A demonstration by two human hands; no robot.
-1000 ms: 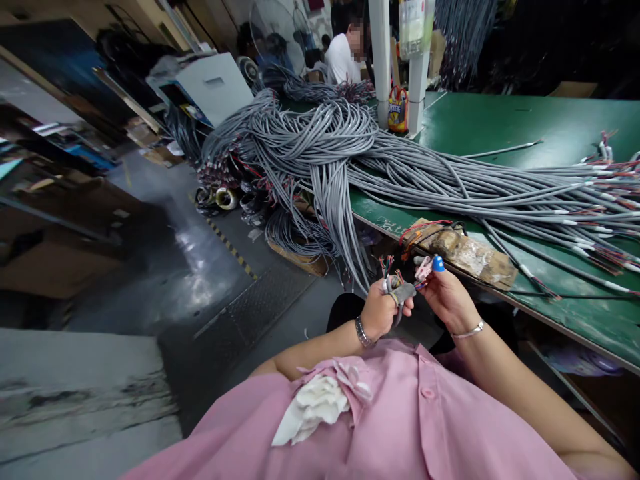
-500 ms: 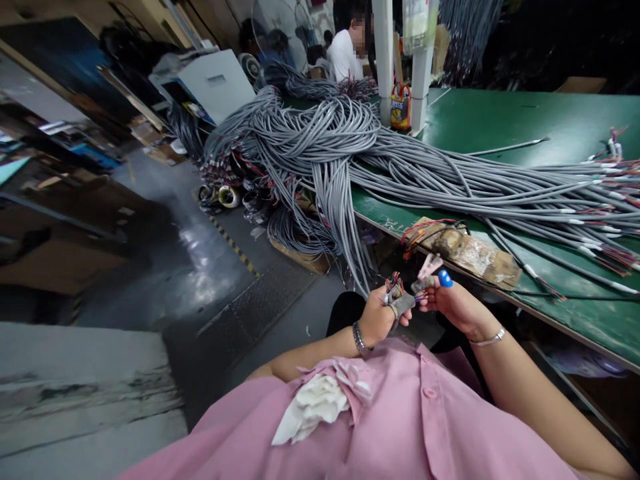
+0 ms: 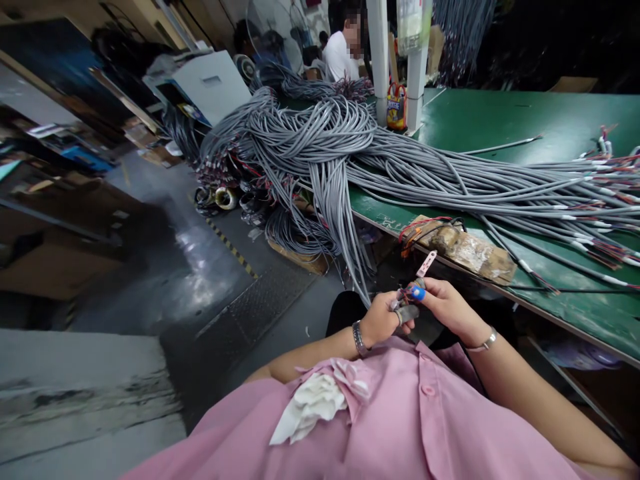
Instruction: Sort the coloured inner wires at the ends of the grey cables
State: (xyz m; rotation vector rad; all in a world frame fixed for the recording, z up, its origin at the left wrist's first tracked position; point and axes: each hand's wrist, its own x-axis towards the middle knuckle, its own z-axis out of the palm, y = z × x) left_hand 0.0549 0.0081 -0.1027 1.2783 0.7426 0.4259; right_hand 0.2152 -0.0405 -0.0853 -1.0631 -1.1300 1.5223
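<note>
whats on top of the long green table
Mainly long grey round cables with coloured wire ends, and a brown tape-wrapped block near the front. Whatever lies beneath the cables is covered.

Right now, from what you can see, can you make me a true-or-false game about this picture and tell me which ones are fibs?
1. Grey cables lie across the table. True.
2. The table is red. False: it is green.
3. The right hand wears a small blue cover. True.
4. The two hands are far apart. False: the left hand is close to the right hand, with thin coloured wires between them.
5. A wrapped block rests near the table's edge. True.
6. The right wrist is bare. False: a silvery band goes round it.
</note>
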